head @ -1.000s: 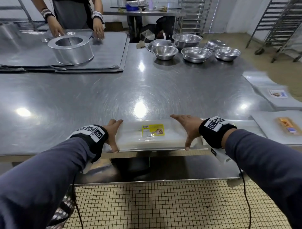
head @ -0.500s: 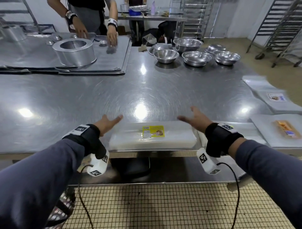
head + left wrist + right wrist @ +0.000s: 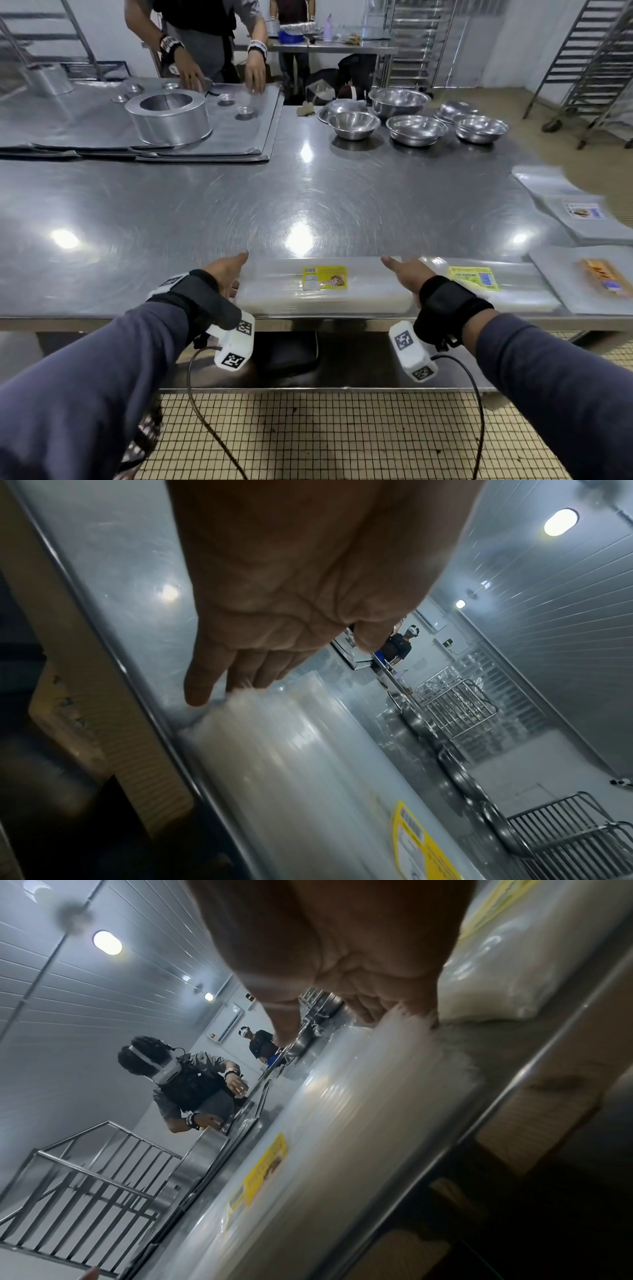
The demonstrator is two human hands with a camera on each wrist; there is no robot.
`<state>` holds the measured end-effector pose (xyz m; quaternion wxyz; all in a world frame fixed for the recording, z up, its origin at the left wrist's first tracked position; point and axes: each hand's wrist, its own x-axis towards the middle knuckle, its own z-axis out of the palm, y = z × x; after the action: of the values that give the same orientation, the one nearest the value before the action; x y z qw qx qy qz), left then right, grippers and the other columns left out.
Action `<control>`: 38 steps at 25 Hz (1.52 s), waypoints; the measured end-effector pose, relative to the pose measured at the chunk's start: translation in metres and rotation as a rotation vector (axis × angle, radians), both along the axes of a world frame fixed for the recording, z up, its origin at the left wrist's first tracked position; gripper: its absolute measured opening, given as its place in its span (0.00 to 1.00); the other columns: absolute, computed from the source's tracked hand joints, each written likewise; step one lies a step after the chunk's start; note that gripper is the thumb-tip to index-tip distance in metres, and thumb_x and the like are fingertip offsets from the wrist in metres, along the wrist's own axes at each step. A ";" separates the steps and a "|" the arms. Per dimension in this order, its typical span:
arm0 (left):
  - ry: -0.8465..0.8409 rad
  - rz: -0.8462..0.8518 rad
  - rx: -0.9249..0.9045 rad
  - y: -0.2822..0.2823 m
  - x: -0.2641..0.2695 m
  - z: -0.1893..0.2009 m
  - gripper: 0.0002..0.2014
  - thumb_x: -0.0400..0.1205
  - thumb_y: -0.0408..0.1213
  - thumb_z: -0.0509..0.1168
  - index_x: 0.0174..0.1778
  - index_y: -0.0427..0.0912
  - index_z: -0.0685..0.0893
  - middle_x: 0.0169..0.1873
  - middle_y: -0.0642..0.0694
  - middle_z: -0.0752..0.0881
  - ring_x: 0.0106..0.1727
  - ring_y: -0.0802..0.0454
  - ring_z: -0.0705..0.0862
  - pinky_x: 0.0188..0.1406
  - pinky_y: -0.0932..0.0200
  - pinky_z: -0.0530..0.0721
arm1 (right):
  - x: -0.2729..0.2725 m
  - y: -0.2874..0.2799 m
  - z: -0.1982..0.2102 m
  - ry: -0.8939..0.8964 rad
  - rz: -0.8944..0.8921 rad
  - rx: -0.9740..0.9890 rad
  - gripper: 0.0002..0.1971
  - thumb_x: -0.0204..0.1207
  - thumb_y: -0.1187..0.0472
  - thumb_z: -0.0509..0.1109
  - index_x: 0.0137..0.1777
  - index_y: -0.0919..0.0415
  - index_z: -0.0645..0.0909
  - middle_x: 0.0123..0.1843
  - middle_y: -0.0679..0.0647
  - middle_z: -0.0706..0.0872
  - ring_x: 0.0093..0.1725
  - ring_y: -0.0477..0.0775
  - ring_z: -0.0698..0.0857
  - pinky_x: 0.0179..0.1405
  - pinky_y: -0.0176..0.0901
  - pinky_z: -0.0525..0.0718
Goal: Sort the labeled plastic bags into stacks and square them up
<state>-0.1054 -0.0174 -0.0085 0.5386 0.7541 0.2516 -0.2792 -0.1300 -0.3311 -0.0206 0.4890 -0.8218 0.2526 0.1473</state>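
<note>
Left hand: the left hand [image 3: 224, 276] stands on edge at the left short end of the stack, palm facing right, fingers straight and held together; in the left wrist view the fingers [image 3: 200, 688] touch the stack's end at the near corner.
Right hand: the right hand [image 3: 406, 274] mirrors it at the right short end, palm facing left, fingers straight; the right wrist view shows the fingertips [image 3: 423, 1010] against the fanned bag edges there.
Grip: neither hand curls round or pinches anything; both are flat, pressing or about to press inward.
Task's thing: the stack of plastic bags [image 3: 325, 294] with a yellow label [image 3: 324, 278] lies at the near edge of the steel table [image 3: 205, 212], directly between the two hands.
Long axis: it runs left to right, parallel to the table's front edge, so the hands sit at its two ends and each is equally near.
Deciding relation: the stack lies inward from both palms; squaring it seems to call for pushing the hands toward each other along that axis.
Neighbour: a second stack [image 3: 496, 284] with a yellow-green label lies just beside the right hand on its outer side, very close, leaving little room there.
Further out: two more bag piles [image 3: 589, 277] [image 3: 579, 219] lie to the right, well apart from the hands.
Risk: the right end looks ragged, so uneven pressure may fan the bags rather than align them.
</note>
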 end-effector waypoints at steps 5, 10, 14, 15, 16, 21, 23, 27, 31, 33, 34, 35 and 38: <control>-0.174 -0.158 0.306 -0.008 -0.005 0.010 0.33 0.87 0.55 0.45 0.81 0.33 0.54 0.80 0.35 0.59 0.79 0.35 0.61 0.76 0.45 0.59 | -0.008 0.001 0.012 -0.345 -0.039 -0.114 0.30 0.83 0.52 0.61 0.79 0.68 0.59 0.80 0.62 0.64 0.79 0.60 0.64 0.75 0.47 0.62; -0.639 -0.535 0.918 -0.023 -0.009 -0.017 0.27 0.88 0.46 0.44 0.82 0.41 0.51 0.83 0.42 0.53 0.83 0.44 0.51 0.79 0.40 0.53 | -0.011 0.020 0.004 -0.449 0.421 -0.613 0.32 0.85 0.46 0.50 0.83 0.62 0.51 0.85 0.56 0.47 0.84 0.54 0.43 0.81 0.49 0.39; -0.576 -0.676 0.965 -0.034 -0.011 -0.043 0.27 0.88 0.49 0.40 0.83 0.48 0.43 0.83 0.49 0.43 0.84 0.49 0.39 0.80 0.41 0.41 | -0.005 0.019 -0.022 -0.316 0.509 -0.757 0.36 0.81 0.39 0.38 0.84 0.61 0.45 0.85 0.55 0.42 0.84 0.53 0.39 0.80 0.51 0.34; -0.562 -0.672 0.969 -0.032 -0.010 -0.047 0.27 0.88 0.50 0.40 0.83 0.48 0.43 0.84 0.49 0.44 0.84 0.50 0.39 0.80 0.41 0.41 | -0.004 0.015 -0.028 -0.288 0.526 -0.783 0.41 0.77 0.34 0.32 0.83 0.61 0.45 0.85 0.55 0.43 0.84 0.53 0.40 0.80 0.52 0.34; -0.551 -0.667 0.973 -0.030 -0.009 -0.051 0.27 0.88 0.50 0.40 0.83 0.48 0.44 0.84 0.49 0.44 0.84 0.50 0.39 0.80 0.41 0.41 | -0.003 0.011 -0.034 -0.269 0.536 -0.794 0.48 0.70 0.30 0.25 0.83 0.61 0.46 0.85 0.55 0.44 0.84 0.54 0.41 0.80 0.52 0.35; -0.547 -0.676 0.915 -0.029 -0.002 -0.058 0.27 0.88 0.49 0.41 0.83 0.46 0.46 0.83 0.48 0.46 0.84 0.48 0.41 0.80 0.42 0.45 | -0.002 0.008 -0.048 -0.218 0.487 -0.725 0.34 0.83 0.41 0.44 0.83 0.62 0.47 0.85 0.56 0.47 0.84 0.53 0.45 0.81 0.47 0.40; -0.569 -0.672 0.889 -0.028 -0.001 -0.061 0.27 0.88 0.48 0.42 0.83 0.45 0.48 0.83 0.46 0.49 0.84 0.46 0.42 0.80 0.43 0.50 | -0.002 0.009 -0.050 -0.215 0.479 -0.703 0.33 0.84 0.43 0.45 0.83 0.62 0.47 0.85 0.55 0.47 0.84 0.53 0.45 0.81 0.46 0.40; -0.582 -0.664 0.848 -0.026 -0.002 -0.064 0.27 0.88 0.47 0.43 0.83 0.44 0.49 0.83 0.45 0.52 0.84 0.45 0.45 0.80 0.44 0.54 | -0.001 0.008 -0.055 -0.230 0.473 -0.662 0.32 0.85 0.44 0.46 0.83 0.62 0.47 0.85 0.56 0.48 0.84 0.53 0.45 0.81 0.44 0.40; -0.579 -0.678 0.825 -0.024 0.000 -0.069 0.27 0.88 0.47 0.42 0.83 0.44 0.48 0.83 0.45 0.52 0.84 0.45 0.45 0.81 0.46 0.52 | 0.000 0.007 -0.056 -0.231 0.470 -0.648 0.32 0.85 0.44 0.46 0.83 0.62 0.48 0.85 0.56 0.49 0.84 0.53 0.46 0.81 0.44 0.41; -0.579 -0.686 0.818 -0.023 0.002 -0.070 0.27 0.88 0.47 0.42 0.83 0.43 0.48 0.83 0.44 0.51 0.84 0.44 0.45 0.82 0.46 0.52 | 0.002 0.006 -0.055 -0.244 0.472 -0.648 0.35 0.82 0.40 0.44 0.83 0.63 0.50 0.85 0.56 0.51 0.84 0.54 0.48 0.81 0.47 0.43; -0.579 -0.680 0.809 -0.022 0.003 -0.069 0.28 0.88 0.47 0.42 0.83 0.43 0.47 0.83 0.44 0.51 0.84 0.44 0.45 0.82 0.46 0.51 | 0.002 0.006 -0.052 -0.264 0.466 -0.647 0.40 0.79 0.35 0.41 0.82 0.63 0.52 0.84 0.57 0.53 0.84 0.54 0.50 0.81 0.50 0.46; -0.580 -0.666 0.795 -0.022 0.003 -0.066 0.28 0.88 0.47 0.43 0.83 0.43 0.46 0.83 0.43 0.50 0.84 0.44 0.44 0.82 0.45 0.51 | 0.002 0.005 -0.048 -0.290 0.452 -0.645 0.44 0.75 0.31 0.40 0.82 0.63 0.53 0.84 0.57 0.55 0.83 0.54 0.52 0.81 0.52 0.49; -0.597 -0.557 0.692 -0.023 0.003 -0.051 0.28 0.88 0.46 0.46 0.83 0.41 0.47 0.83 0.41 0.46 0.84 0.43 0.42 0.81 0.46 0.48 | 0.000 0.000 -0.028 -0.358 0.388 -0.614 0.41 0.77 0.35 0.52 0.82 0.61 0.53 0.84 0.56 0.55 0.84 0.53 0.51 0.82 0.52 0.48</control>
<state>-0.1023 -0.0400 -0.0600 0.2123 0.9724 -0.0448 -0.0857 -0.1300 -0.3311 -0.0490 0.2203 -0.9747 0.0357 0.0092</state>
